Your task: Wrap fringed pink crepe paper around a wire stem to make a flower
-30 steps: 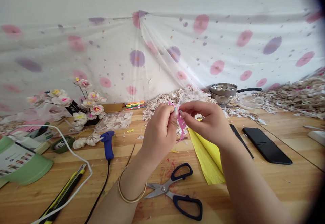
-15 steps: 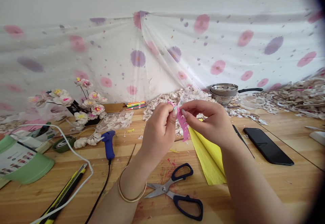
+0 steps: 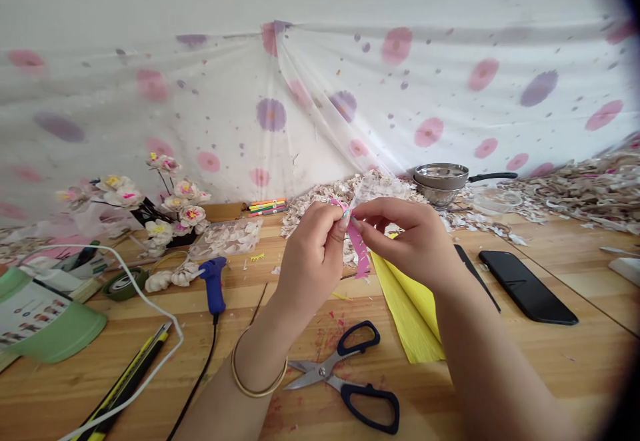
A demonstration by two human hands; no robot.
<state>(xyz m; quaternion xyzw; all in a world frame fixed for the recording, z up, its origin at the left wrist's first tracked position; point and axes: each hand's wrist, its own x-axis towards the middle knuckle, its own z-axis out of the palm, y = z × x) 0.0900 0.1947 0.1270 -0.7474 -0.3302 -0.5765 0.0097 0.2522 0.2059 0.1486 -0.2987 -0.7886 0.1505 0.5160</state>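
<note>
A pink paper strip (image 3: 359, 249) with a notched edge hangs between my two hands above the table. My left hand (image 3: 316, 244) pinches its upper end between thumb and forefinger. Close beside it, the thumb and forefinger of my right hand (image 3: 405, 234) are pinched on the strip too. The exact fingertip contact is partly hidden. Below the hands lie scissors (image 3: 323, 372) with dark blue handles, their blades apart. A folded sheet of yellow crepe paper (image 3: 407, 308) rests beneath my right hand and wrist.
A blue glue gun (image 3: 214, 284) stands at left, near a green container (image 3: 75, 324) and a white cable. Handmade flowers (image 3: 185, 204) sit behind. At right are a black phone (image 3: 527, 286) and metal bowls (image 3: 441, 178). Pale scraps (image 3: 580, 184) pile along the wall.
My right hand has shifted slightly left, its fingertips now closer to the left ones. The pink strip's lower end has swung a little. Both hands keep their pinch.
</note>
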